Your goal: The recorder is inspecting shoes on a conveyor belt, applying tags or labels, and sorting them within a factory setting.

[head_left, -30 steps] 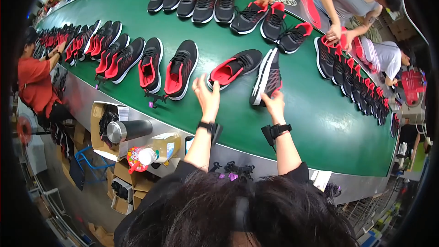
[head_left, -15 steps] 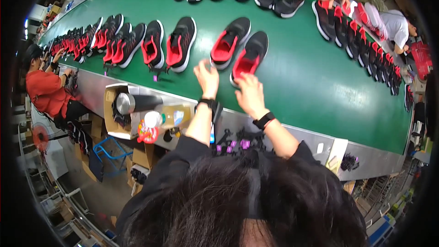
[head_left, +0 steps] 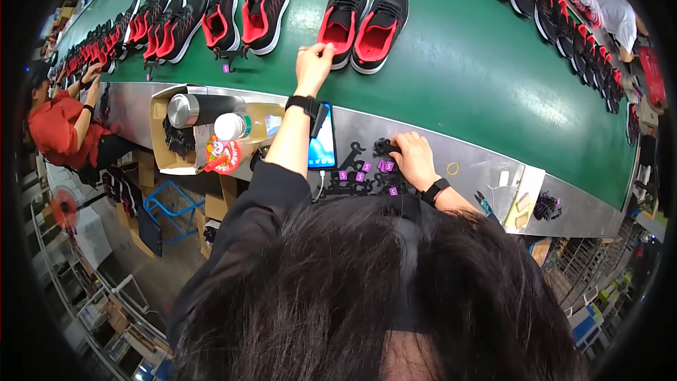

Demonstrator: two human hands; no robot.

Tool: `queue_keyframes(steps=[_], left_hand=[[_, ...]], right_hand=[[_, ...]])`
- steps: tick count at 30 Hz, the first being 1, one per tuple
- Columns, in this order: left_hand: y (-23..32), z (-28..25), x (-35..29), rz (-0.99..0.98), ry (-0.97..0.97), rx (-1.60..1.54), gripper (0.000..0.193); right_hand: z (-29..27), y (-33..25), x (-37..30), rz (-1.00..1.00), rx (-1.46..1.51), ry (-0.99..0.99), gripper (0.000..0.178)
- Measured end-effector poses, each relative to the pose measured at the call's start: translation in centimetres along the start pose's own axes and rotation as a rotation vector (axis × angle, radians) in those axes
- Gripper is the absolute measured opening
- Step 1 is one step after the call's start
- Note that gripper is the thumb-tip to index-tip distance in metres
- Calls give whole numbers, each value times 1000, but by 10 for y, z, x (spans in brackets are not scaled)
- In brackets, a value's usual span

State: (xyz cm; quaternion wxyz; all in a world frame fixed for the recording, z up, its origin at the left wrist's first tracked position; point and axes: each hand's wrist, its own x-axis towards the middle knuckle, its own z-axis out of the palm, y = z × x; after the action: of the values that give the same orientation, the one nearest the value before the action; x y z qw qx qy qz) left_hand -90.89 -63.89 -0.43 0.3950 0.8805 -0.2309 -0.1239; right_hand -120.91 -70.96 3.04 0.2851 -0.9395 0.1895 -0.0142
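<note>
- On the green work surface (head_left: 437, 77), a black-and-red lace-up sneaker (head_left: 345, 4) and its mate (head_left: 390, 8) stand side by side, toes away; likely light, soft-collared, firm-soled, best held at the heel.
- Left hand (head_left: 313, 69): at the first sneaker's heel, fingers bent close together; cannot tell if they pinch it.
- Right hand (head_left: 415, 159): fingers curled at a black plastic shoe hanger (head_left: 382, 147), grip unclear; probably light, stiff.
- Between the forearms: lit smartphone (head_left: 322, 142).

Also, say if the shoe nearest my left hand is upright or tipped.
Upright: the shoe rests sole down, its red-lined opening facing up.
</note>
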Motion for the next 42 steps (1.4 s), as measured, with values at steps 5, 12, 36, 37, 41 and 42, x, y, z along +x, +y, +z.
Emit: queue_keyframes(steps=[5,12,36,37,41,42], left_hand=[[0,-24,-4,-586,51,-552,46],[-9,-41,14,-770,-478,-416,60],[12,-41,31,-594,-299,408,52],[15,-39,32,-539,-238,483,57],[-11,-29,35,-568,-204,495,59],[-19,-28,38,-559,-243,425,55]], right_hand=[[-20,-16,21,-6,12,25,19],[-4,-33,114,380,514,-146,27],[85,-86,215,604,1000,-127,28],[81,-80,218,544,924,-190,27],[41,-66,225,122,506,-339,27],[26,-59,228,186,564,-496,27]])
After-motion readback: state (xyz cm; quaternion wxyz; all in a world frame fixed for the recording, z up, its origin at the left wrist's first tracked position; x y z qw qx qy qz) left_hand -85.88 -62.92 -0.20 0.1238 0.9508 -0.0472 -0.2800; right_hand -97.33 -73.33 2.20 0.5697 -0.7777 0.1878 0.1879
